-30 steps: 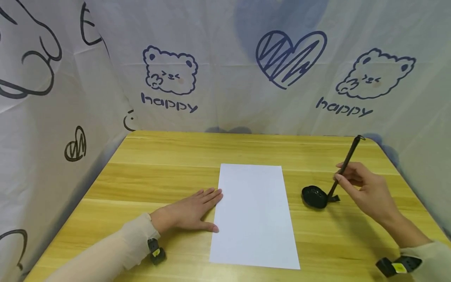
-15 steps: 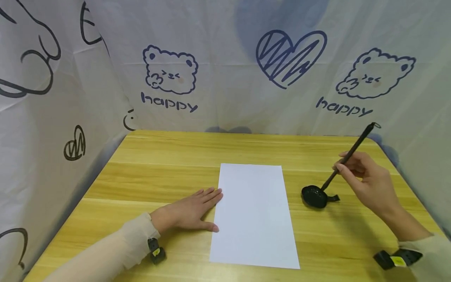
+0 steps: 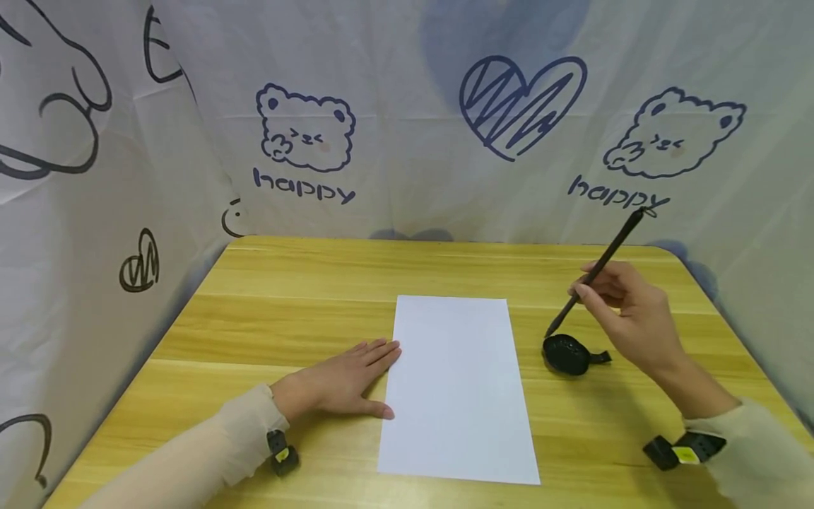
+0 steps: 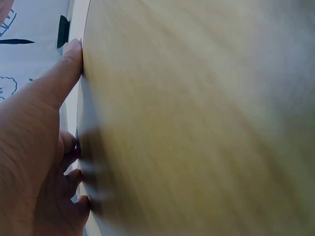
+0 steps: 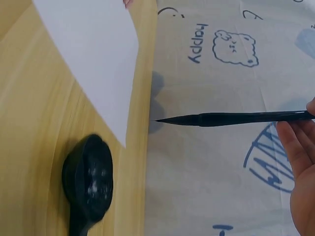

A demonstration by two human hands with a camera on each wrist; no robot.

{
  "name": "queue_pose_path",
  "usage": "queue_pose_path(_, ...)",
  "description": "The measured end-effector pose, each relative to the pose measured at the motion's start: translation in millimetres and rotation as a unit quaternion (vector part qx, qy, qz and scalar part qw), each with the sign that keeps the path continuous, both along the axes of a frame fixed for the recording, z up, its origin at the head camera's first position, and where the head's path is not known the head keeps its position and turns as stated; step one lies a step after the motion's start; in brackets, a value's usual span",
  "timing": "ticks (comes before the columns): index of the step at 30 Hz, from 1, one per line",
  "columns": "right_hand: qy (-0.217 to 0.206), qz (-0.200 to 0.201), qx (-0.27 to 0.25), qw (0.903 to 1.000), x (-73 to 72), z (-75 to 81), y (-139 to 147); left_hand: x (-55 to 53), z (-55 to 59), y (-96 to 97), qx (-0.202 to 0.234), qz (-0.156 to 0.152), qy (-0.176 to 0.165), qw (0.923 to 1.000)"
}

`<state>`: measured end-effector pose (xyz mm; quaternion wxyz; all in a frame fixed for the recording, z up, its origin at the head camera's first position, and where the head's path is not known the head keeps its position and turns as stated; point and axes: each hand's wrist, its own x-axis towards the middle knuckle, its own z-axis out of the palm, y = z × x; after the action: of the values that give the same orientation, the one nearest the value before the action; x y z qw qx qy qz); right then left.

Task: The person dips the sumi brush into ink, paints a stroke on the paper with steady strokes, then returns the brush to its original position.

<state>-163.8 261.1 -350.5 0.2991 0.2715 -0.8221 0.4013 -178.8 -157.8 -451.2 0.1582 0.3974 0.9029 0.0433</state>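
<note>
My right hand pinches a dark ink brush by its handle, tilted with the bristle tip down. In the right wrist view the brush ends in a pointed black tip, held clear of the table. Below it in the head view sits a small black ink dish with a short handle and a wet-looking inside. A white sheet of paper lies to the dish's left. Its left edge is under the fingertips of my left hand, which rests flat with the fingers spread.
The wooden table carries all these things. A white cloth with printed hearts and bears hangs behind the table and along its sides. Each wrist wears a dark band with a small camera.
The brush has come up out of the ink dish, and my right hand has moved left and away from me with it. My left hand and the paper stay put.
</note>
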Motion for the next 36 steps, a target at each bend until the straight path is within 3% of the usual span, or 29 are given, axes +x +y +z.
queue_pose_path(19, -0.015, 0.068, -0.048, 0.9964, -16.1, -10.2, -54, -0.9, 0.6, -0.1, -0.011, 0.009, 0.006, 0.9999)
queue_pose_path(36, -0.005, 0.112, -0.035, 0.9930, -29.4, -23.9, -105, -2.3, 0.7, 0.8, -0.012, 0.010, 0.007, 0.9999)
